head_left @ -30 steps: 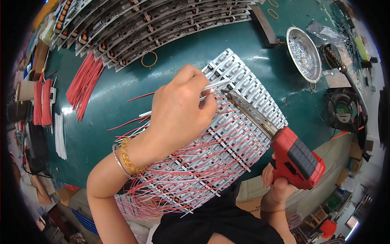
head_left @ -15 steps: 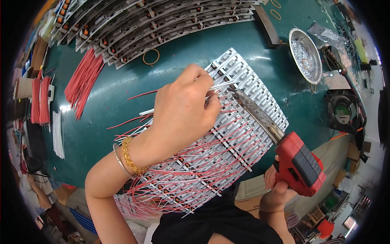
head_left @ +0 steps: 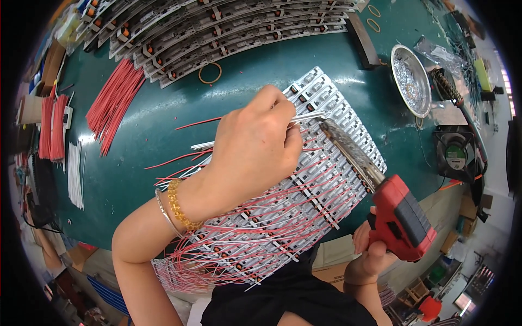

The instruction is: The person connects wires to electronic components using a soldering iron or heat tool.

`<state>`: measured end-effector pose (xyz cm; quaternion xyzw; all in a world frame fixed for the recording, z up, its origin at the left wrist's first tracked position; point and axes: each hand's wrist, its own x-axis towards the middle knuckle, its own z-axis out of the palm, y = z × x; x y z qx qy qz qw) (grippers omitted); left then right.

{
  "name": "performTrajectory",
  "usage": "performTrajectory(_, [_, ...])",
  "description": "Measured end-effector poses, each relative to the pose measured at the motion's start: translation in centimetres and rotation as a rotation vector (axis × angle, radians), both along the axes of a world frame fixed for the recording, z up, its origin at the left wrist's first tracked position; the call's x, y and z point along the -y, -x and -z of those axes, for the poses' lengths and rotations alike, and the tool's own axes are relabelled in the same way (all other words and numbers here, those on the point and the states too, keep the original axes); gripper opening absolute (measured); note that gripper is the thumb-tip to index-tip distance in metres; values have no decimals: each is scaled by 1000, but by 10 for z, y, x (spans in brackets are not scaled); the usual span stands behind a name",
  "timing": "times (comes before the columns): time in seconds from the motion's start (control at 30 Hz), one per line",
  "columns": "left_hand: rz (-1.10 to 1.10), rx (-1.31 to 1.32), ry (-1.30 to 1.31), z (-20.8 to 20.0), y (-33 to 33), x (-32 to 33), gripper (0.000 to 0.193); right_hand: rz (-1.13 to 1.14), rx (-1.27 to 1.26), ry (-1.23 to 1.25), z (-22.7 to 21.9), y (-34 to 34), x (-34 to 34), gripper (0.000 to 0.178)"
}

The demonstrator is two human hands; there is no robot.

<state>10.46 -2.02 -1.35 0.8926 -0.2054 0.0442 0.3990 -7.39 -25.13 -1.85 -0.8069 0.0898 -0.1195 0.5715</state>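
Note:
Several white wires [head_left: 309, 116] are pinched in my left hand [head_left: 255, 144], their ends sticking out past the fingertips over a panel of grey circuit boards [head_left: 348, 130]. My right hand [head_left: 372, 247] grips a red and black soldering gun [head_left: 401, 220] by its handle. The gun's dark, crusted tip [head_left: 328, 126] is at or very near the wire ends; contact cannot be made out. Red and white wires [head_left: 272, 209] trail from many places along the panel toward my lap. The panel lies tilted across the table edge.
Stacked board panels [head_left: 217, 32] fill the back of the green table [head_left: 179, 114]. Loose red wires [head_left: 115, 100] and white wires [head_left: 75, 176] lie at the left. A metal bowl with silvery scraps [head_left: 399, 51], a small black fan [head_left: 455, 152] and a dark bar [head_left: 363, 43] are at the right.
My left hand has shifted slightly right with the white wires. The soldering gun's tip has moved slightly right and down, and the whole view has shifted a little.

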Motion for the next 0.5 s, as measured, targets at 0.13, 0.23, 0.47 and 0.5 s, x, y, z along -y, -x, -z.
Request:
performTrajectory(0.13, [8, 9, 29, 0, -2, -4, 11, 39, 32, -175, 1, 1, 3, 83])
performTrajectory(0.23, [67, -4, 97, -5, -5, -7, 12, 71, 19, -272, 17, 15, 15, 84])
performTrajectory(0.47, [56, -103, 26, -5, 6, 3, 13, -12, -66, -363, -13, 0, -7, 89])
performTrajectory(0.5, [19, -80, -22, -3, 8, 6, 13, -12, -70, -366, -7, 4, -3, 89])
